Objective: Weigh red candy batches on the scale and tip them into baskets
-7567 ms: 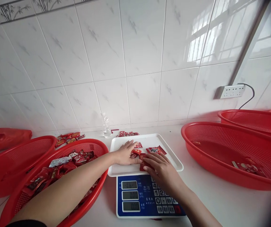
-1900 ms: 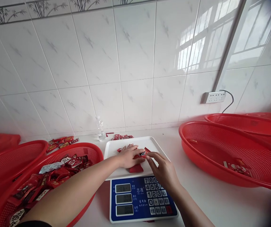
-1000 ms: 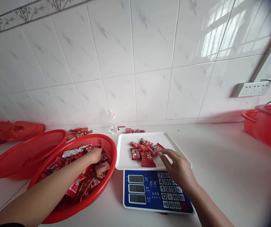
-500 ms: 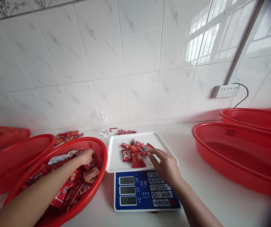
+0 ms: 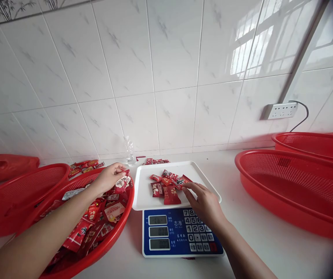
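Pinched seemingly by its edge in the left hand (image 5: 112, 178), the red packet (image 5: 121, 184) at the basket (image 5: 128, 207)'s two o'clock could slip loose, while the right hand (image 5: 187, 190), grip unclear, could nudge the black-lettered packet (image 5: 180, 181) at the pile's three o'clock.

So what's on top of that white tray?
On the white tray lies a cluster of red packets, some overlapping. The right hand covers part of the tray's near right side; anything beneath the packets is hidden.
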### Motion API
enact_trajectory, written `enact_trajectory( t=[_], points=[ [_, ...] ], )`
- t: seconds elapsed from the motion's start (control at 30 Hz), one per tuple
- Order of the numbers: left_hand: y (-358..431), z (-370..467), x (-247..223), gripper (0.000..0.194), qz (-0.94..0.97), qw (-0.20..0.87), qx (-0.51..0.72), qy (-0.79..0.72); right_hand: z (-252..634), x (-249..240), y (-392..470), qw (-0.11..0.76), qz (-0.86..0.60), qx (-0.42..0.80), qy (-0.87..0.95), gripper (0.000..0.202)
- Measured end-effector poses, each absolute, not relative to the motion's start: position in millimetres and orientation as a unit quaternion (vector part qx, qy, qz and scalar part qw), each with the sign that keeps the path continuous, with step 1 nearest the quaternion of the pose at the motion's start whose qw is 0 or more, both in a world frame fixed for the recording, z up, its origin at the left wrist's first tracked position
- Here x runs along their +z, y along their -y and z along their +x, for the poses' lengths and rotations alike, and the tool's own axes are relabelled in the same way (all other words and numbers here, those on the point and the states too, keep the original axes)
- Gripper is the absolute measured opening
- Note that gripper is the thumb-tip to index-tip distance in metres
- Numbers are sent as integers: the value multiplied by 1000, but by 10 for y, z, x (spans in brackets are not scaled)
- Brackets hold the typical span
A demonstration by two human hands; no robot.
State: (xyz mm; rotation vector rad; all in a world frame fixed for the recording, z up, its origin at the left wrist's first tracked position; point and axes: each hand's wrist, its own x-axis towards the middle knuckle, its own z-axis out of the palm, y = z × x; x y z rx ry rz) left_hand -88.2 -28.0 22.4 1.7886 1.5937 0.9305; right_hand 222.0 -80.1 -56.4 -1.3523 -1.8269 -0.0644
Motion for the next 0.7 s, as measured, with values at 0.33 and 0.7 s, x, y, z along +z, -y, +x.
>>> enact_trajectory(
  t=[0.33,0.7],
  points=[
    [351,-352,143,31,614,410,391,-549,2231,-550,820,443,-527,-30,725,25],
    [967,-165,270,20,366,575,514,-522,2258,-534,829,435,-526,-18,730,25]
  ],
)
